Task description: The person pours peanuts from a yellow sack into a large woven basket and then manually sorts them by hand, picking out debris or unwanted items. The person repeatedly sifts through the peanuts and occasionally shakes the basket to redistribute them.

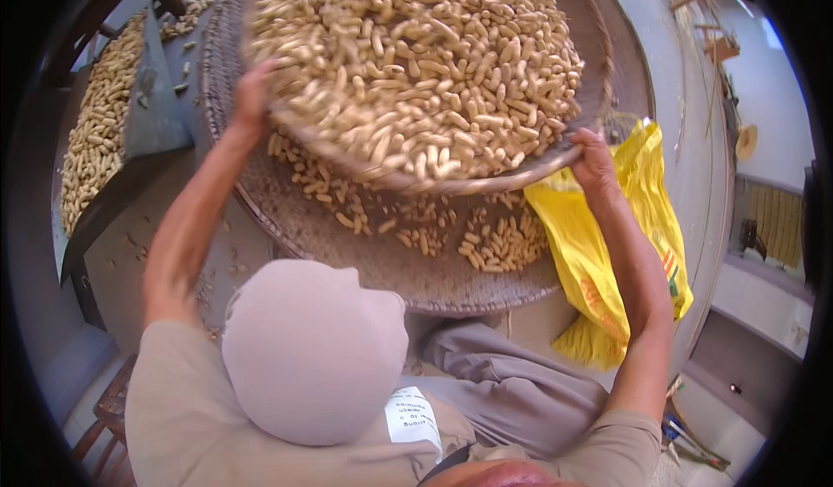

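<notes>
My left hand (pixel 252 97), blurred, grips the left rim of a round woven winnowing basket (pixel 520 178). My right hand (pixel 593 155) holds the same rim at the right. Unshelled peanuts (pixel 429 77) cover most of the basket's floor, with some bare weave along the right side. The left part of the basket is smeared by motion. Raised above a larger round woven tray (pixel 416 292), the basket hides much of it. Loose peanuts (pixel 504 243) and smaller bits lie on the tray below the basket's near edge.
A yellow plastic woven sack (pixel 647 191) hangs beside the tray's right edge, under my right forearm. At the left, more peanuts (pixel 107 123) fill a container with a grey side flap (pixel 156 116). A wooden chair (pixel 114 396) stands at lower left. Debris dots the floor.
</notes>
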Motion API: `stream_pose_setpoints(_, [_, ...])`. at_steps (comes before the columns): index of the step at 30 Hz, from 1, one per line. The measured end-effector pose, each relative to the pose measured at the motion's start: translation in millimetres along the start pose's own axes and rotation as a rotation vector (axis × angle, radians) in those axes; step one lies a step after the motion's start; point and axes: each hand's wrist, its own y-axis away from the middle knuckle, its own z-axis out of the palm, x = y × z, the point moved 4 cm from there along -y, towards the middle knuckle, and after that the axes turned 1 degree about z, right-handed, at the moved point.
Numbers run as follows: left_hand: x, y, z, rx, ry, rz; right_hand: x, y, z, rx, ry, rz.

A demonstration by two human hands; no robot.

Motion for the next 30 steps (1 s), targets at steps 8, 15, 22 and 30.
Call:
stream_pose_setpoints(8, [-4.3,116.4,7.4,0.077,-0.23,0.224,19.7,90.9,0.2,0.09,-0.054,0.128])
stream_pose_setpoints(15, [8.4,18.4,52.2,0.039,-0.168,0.141,-26.2,-11.9,-55.0,-0.036,0.157,0.02])
stream_pose_setpoints(22, [38.3,107.9,40.2,-0.3,0.31,-0.107,52.3,32.2,-42.1,-0.188,0.109,0.119])
stream_pose_setpoints(30, [-45.2,82.9,43.8,-0.079,-0.099,0.064,-7.0,63.2,-103.6,0.101,0.18,0.1])
